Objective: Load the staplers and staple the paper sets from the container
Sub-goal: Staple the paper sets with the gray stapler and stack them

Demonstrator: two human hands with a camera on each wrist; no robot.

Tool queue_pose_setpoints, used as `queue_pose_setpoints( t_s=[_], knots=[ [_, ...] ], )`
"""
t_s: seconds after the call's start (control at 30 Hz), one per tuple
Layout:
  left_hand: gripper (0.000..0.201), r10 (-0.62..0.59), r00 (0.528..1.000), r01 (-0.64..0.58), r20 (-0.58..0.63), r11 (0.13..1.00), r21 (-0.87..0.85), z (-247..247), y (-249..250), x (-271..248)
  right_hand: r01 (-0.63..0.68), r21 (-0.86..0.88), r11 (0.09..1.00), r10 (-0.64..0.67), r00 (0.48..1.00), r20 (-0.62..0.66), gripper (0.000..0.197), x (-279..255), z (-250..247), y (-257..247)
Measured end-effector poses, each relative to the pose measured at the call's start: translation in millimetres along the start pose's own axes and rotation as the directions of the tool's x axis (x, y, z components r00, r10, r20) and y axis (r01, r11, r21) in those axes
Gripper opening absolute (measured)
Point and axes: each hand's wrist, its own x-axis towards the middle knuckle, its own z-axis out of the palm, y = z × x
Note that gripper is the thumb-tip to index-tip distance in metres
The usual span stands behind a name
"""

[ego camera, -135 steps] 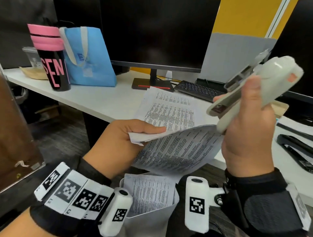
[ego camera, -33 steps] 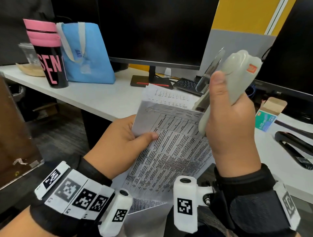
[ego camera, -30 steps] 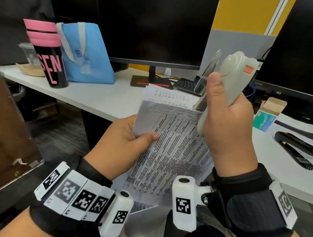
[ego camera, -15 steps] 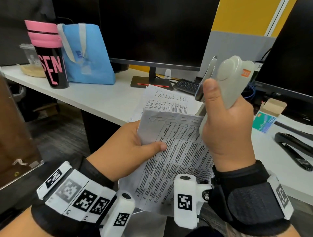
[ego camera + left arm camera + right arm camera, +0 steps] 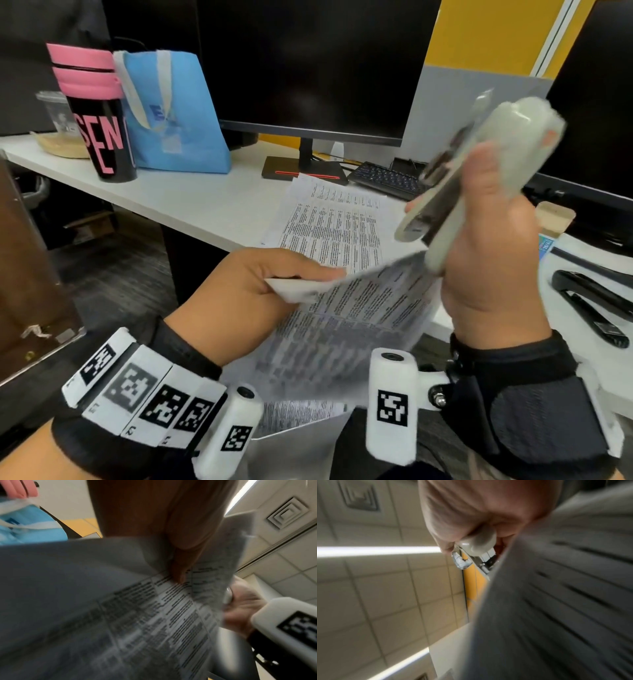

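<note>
My right hand (image 5: 486, 246) grips a pale grey stapler (image 5: 493, 164) raised at the right of the head view, its nose pointing down-left; its rounded end (image 5: 477, 540) shows in the right wrist view. My left hand (image 5: 253, 291) pinches the near corner of a printed paper set (image 5: 356, 315), which hangs tilted and blurred above my lap. The left wrist view shows the fingers (image 5: 178, 563) against that paper set (image 5: 154, 615). More printed sheets (image 5: 329, 219) lie on the white desk (image 5: 178, 198). A grey container (image 5: 294, 442) with papers sits low between my wrists.
A black stapler (image 5: 596, 308) lies at the desk's right, near a staple box (image 5: 548, 236). At the back stand a monitor (image 5: 308, 61), a keyboard (image 5: 387, 178), a blue bag (image 5: 171, 113) and a black-and-pink tumbler (image 5: 96, 113).
The stapler has come off the paper set's top corner and swung up to the right. My left hand has tipped the paper set from upright to nearly flat.
</note>
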Motion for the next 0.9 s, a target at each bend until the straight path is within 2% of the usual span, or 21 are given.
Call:
queue_pose_setpoints(
  t_s=[0.07, 0.13, 0.3, 0.4, 0.47, 0.53, 0.57, 0.63, 0.67, 0.7, 0.73, 0.8, 0.83, 0.9],
  knots=[
    [0.017, -0.076, 0.997, 0.079, 0.022, 0.983, -0.168, -2, 1, 0, -0.007, 0.11, 0.994, 0.015, 0.997, -0.077, 0.043, 7, -9, -5],
    [0.03, -0.073, 0.995, 0.087, 0.066, 0.967, -0.24, -7, -4, -1, -0.009, 0.122, 0.993, 0.023, 0.993, -0.116, 0.049, 13, -17, -7],
    [0.025, -0.03, 0.998, 0.042, 0.047, 0.961, -0.272, -13, -11, 3, -0.098, 0.098, 0.99, 0.115, 0.975, -0.192, 0.031, 18, -25, -3],
    [0.03, -0.033, 0.998, 0.047, 0.054, 0.955, -0.292, -12, -13, 3, -0.221, 0.077, 0.972, 0.232, 0.95, -0.207, 0.03, 19, -28, 3],
    [0.023, -0.042, 0.998, 0.054, 0.048, 0.958, -0.282, -13, -14, 1, -0.335, 0.055, 0.941, 0.339, 0.918, -0.203, 0.032, 22, -32, 8],
    [0.025, -0.055, 0.998, 0.063, 0.039, 0.963, -0.263, -13, -15, 2, -0.432, 0.031, 0.901, 0.43, 0.883, -0.188, 0.037, 25, -36, 12],
    [0.027, -0.077, 0.997, 0.082, 0.027, 0.963, -0.258, -12, -17, 2, -0.474, 0.009, 0.88, 0.469, 0.867, -0.168, 0.039, 27, -40, 15],
    [0.014, -0.101, 0.995, 0.095, -0.015, 0.971, -0.221, -11, -19, 3, -0.559, -0.047, 0.828, 0.553, 0.827, -0.103, 0.043, 30, -47, 22],
    [0.017, -0.079, 0.995, 0.069, -0.063, 0.986, -0.152, -12, -23, 4, -0.598, -0.09, 0.797, 0.593, 0.802, -0.08, 0.041, 30, -50, 27],
    [0.03, -0.05, 0.993, 0.043, -0.102, 0.996, -0.076, -13, -26, 5, -0.624, -0.147, 0.767, 0.621, 0.78, -0.075, 0.036, 31, -55, 34],
    [0.03, -0.035, 0.991, 0.031, -0.126, 0.999, -0.035, -14, -29, 5, -0.64, -0.2, 0.742, 0.635, 0.766, -0.094, 0.03, 32, -59, 41],
    [0.014, -0.06, 0.982, 0.049, -0.18, 0.997, -0.063, -20, -36, 4, -0.642, -0.301, 0.705, 0.616, 0.765, -0.188, 0.022, 35, -68, 56],
    [0.016, -0.081, 0.976, 0.067, -0.202, 0.995, -0.074, -21, -38, 4, -0.638, -0.356, 0.682, 0.595, 0.768, -0.236, 0.021, 37, -71, 62],
    [0.026, -0.104, 0.968, 0.084, -0.229, 0.992, -0.094, -21, -40, 3, -0.626, -0.511, 0.589, 0.557, 0.773, -0.305, 0.031, 39, -77, 72]
  ],
)
